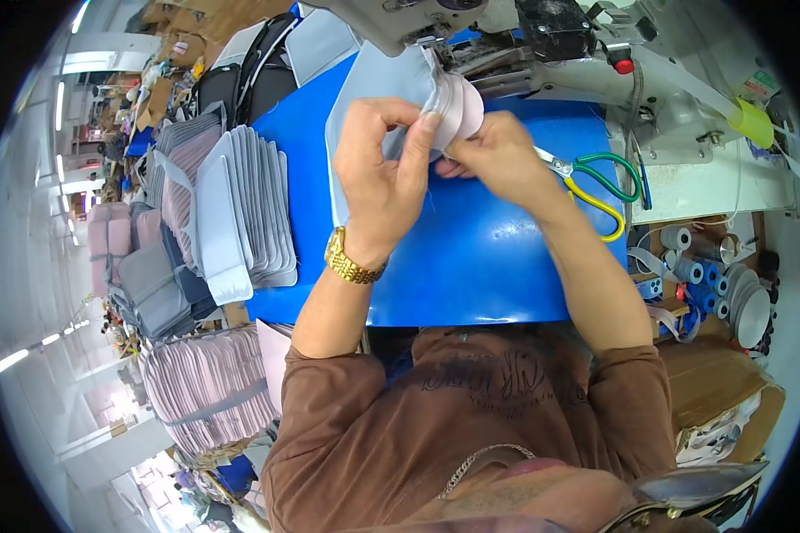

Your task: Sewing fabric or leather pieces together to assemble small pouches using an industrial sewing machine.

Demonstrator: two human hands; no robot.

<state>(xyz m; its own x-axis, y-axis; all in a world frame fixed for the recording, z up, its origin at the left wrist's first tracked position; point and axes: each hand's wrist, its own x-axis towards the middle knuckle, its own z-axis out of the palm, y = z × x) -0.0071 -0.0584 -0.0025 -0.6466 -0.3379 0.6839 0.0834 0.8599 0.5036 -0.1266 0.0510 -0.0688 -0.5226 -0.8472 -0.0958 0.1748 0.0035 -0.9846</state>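
from where i stand, the person's left hand (378,169) pinches the edge of a flat, light grey-blue fabric panel (373,84), which lies at the far side of the smooth, bright blue table (489,266), below the grey sewing machine head (400,18). the right hand (505,160) is curled beside the rounded, pale pink fabric layers (471,107); i can't tell what its fingers grip. just beyond it lie metal scissors with green and yellow handles (560,166).
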